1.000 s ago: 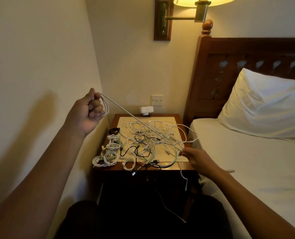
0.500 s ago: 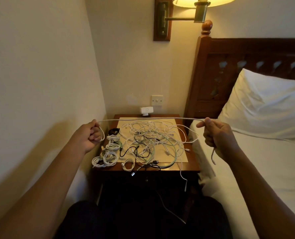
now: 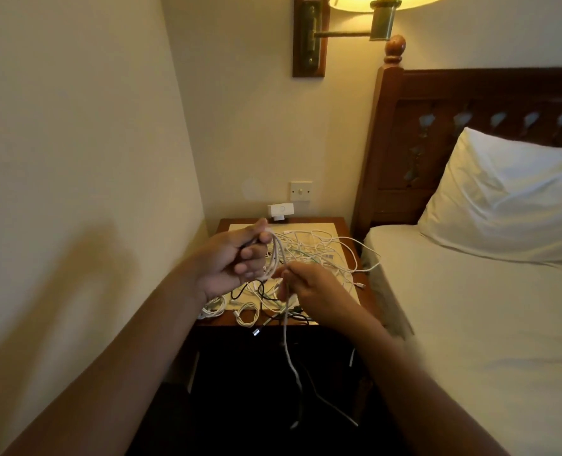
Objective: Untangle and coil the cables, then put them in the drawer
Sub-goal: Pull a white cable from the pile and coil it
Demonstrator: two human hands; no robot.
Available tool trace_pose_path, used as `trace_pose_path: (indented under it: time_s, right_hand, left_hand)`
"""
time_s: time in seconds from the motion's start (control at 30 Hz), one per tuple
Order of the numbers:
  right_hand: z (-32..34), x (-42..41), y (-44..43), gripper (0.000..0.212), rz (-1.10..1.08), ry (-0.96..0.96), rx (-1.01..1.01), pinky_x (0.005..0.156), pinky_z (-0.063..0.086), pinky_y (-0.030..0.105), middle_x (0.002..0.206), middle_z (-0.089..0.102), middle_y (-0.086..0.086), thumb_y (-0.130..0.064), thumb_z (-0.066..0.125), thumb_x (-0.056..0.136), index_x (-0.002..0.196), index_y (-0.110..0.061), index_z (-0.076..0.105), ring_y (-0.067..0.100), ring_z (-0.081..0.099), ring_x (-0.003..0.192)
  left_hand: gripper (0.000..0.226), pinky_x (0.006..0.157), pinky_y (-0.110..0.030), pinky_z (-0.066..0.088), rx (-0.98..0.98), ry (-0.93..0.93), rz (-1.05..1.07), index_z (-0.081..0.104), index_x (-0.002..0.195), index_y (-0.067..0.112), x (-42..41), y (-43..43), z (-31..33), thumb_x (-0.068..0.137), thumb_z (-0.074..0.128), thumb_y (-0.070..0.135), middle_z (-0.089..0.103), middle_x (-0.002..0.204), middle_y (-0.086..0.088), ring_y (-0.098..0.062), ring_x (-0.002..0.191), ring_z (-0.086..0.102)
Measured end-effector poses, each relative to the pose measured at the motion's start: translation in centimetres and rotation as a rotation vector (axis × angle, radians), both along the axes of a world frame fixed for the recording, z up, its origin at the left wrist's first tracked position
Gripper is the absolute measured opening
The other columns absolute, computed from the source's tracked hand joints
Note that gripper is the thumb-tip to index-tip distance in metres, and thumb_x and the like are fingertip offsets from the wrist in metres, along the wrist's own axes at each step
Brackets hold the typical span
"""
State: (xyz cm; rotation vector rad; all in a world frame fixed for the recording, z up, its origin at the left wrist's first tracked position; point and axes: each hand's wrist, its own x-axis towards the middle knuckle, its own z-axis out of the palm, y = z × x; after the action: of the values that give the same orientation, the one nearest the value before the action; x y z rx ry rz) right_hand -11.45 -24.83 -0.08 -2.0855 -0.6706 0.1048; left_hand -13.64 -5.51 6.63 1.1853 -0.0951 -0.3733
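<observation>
White cable (image 3: 274, 258) is looped in the left hand's (image 3: 230, 261) grip and pinched by the right hand (image 3: 309, 291) above the nightstand (image 3: 342, 222). Its hanging tail, seemingly free, could snag the tangle (image 3: 315, 255) and drag it off.

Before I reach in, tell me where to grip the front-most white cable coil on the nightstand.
Probably pinch the white cable coil across its near loops, from above and the front: it lies flat at the nightstand's edge, so one pinch gathers every turn.
</observation>
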Motion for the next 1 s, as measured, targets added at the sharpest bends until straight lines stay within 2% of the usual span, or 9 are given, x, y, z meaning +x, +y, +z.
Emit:
trace_pose_path:
  time_s: [0.07,0.23,0.3,0.4,0.47,0.6,0.73,0.87,1.0]
  right_hand:
    - [-1.4,-0.3,0.8,0.028,-0.064,0.017,0.006,0.070,0.055,0.048,0.076,0.064,-0.004,-0.028,0.043,0.110,0.111,-0.021,0.070,0.012,0.060,0.066]
    - [-3.8,-2.4,1.7,0.031,0.091,0.010,-0.198,0.078,0.054,0.039,0.102,0.073,0.001,-0.036,0.041,0.111,0.116,-0.022,0.068,0.018,0.065,0.083]
    - [-2.8,-3.4,2.1,0.032,0.161,-0.034,-0.215,0.071,0.051,0.038,0.094,0.071,0.005,-0.038,0.042,0.110,0.108,-0.017,0.066,0.021,0.063,0.079]
    - [0.4,-4.2,1.8,0.037,0.200,-0.136,-0.188,0.069,0.051,0.040,0.082,0.068,0.004,-0.039,0.044,0.110,0.096,-0.013,0.066,0.019,0.062,0.073]
    - [2.5,-3.7,1.0,0.032,0.201,-0.139,-0.143,0.064,0.051,0.031,0.079,0.070,0.001,-0.036,0.050,0.108,0.097,-0.016,0.072,0.012,0.062,0.067]
    - [4.5,-0.4,-1.1,0.019,0.113,-0.111,-0.007,0.057,0.039,0.018,0.067,0.066,-0.013,-0.033,0.066,0.099,0.095,-0.018,0.078,0.001,0.054,0.061]
    - [2.9,2.8,-3.6,0.009,0.002,-0.147,-0.042,0.064,0.048,0.026,0.080,0.072,-0.011,-0.032,0.067,0.098,0.093,-0.031,0.075,0.007,0.062,0.075]
    - [-1.2,3.4,-5.6,0.023,-0.056,-0.042,-0.082,0.077,0.054,0.038,0.090,0.069,-0.010,-0.030,0.051,0.107,0.099,-0.034,0.073,0.008,0.061,0.083]
    - [-2.9,-0.8,-2.8,0.028,0.079,0.048,-0.150,0.081,0.051,0.030,0.105,0.069,-0.014,-0.031,0.044,0.110,0.106,-0.028,0.071,-0.003,0.061,0.090]
  left_hand:
    - [0.032,0.042,-0.022,0.034,-0.104,-0.040,0.092,0.057,0.087,0.011,0.3,0.6,0.3,0.107,0.044,0.032,0.032,0.050,0.007,-0.005,0.036,0.028]
    - [0.032,0.052,-0.020,0.043,-0.218,-0.166,0.318,0.061,0.115,-0.002,1.3,1.7,0.0,0.107,0.043,0.023,0.055,0.067,0.000,-0.010,0.051,0.045]
    - [0.030,0.060,-0.023,0.051,-0.051,-0.242,0.380,0.061,0.121,-0.001,1.3,1.4,-0.8,0.108,0.043,0.020,0.066,0.076,-0.004,-0.014,0.060,0.058]
    - [0.030,0.066,-0.027,0.055,0.407,-0.339,0.401,0.060,0.129,0.009,0.7,1.3,-2.6,0.110,0.042,0.024,0.073,0.083,-0.006,-0.019,0.068,0.067]
    - [0.030,0.068,-0.029,0.053,0.645,-0.356,0.309,0.063,0.126,0.017,0.1,1.6,-3.5,0.110,0.042,0.031,0.075,0.084,-0.008,-0.020,0.069,0.069]
    - [0.038,0.060,-0.027,0.049,0.721,-0.339,-0.024,0.073,0.100,0.027,-1.9,1.6,-3.6,0.110,0.038,0.034,0.068,0.073,-0.014,-0.024,0.057,0.058]
    - [0.044,0.046,-0.019,0.032,0.552,-0.225,-0.116,0.072,0.103,0.005,-3.4,2.8,-3.4,0.108,0.041,0.036,0.040,0.057,-0.004,-0.012,0.048,0.033]
    - [0.035,0.047,-0.021,0.020,0.087,-0.208,-0.023,0.068,0.092,0.006,-3.8,4.0,-2.8,0.101,0.050,0.035,0.030,0.051,0.005,-0.007,0.042,0.024]
    - [0.037,0.046,-0.022,0.032,-0.231,-0.180,0.212,0.065,0.105,0.004,-2.1,1.9,-1.8,0.104,0.041,0.032,0.034,0.052,0.005,-0.007,0.041,0.028]
